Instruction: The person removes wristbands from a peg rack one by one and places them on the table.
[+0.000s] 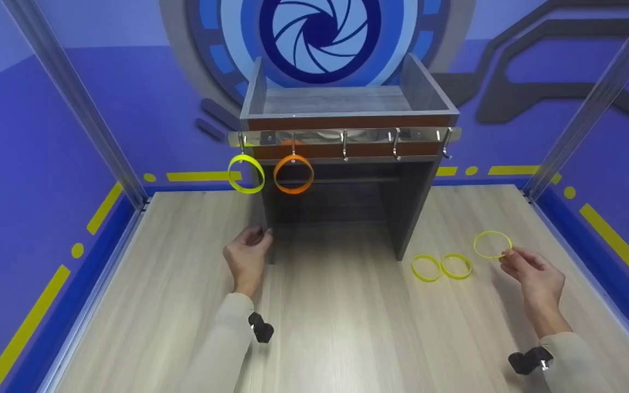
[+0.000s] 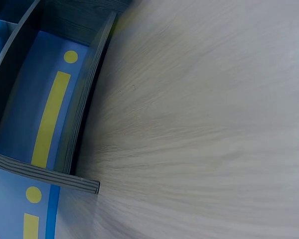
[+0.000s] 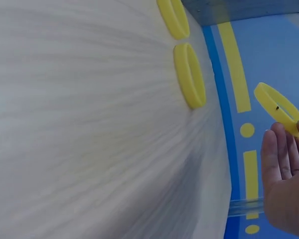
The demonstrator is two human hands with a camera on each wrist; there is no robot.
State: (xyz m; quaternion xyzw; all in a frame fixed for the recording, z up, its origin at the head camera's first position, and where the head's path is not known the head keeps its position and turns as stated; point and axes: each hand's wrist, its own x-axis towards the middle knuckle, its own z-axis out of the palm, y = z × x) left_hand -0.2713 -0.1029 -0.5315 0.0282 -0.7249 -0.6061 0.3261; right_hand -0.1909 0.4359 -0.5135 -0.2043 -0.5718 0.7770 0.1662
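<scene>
Right hand (image 1: 535, 278) pinches one yellow, plastic-looking ring (image 3: 277, 108) at right; silver metal hook rail (image 1: 366, 136) lies far and left of it. Left hand (image 1: 248, 256), fingers curled beside grey wooden stand (image 1: 413, 207); hold cannot be determined.

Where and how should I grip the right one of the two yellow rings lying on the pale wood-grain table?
Grip the right yellow ring by its right edge, probably from above and the right, pinching its thin wall through the open centre. It lies flat, and its left edge sits close to the left yellow ring.
</scene>
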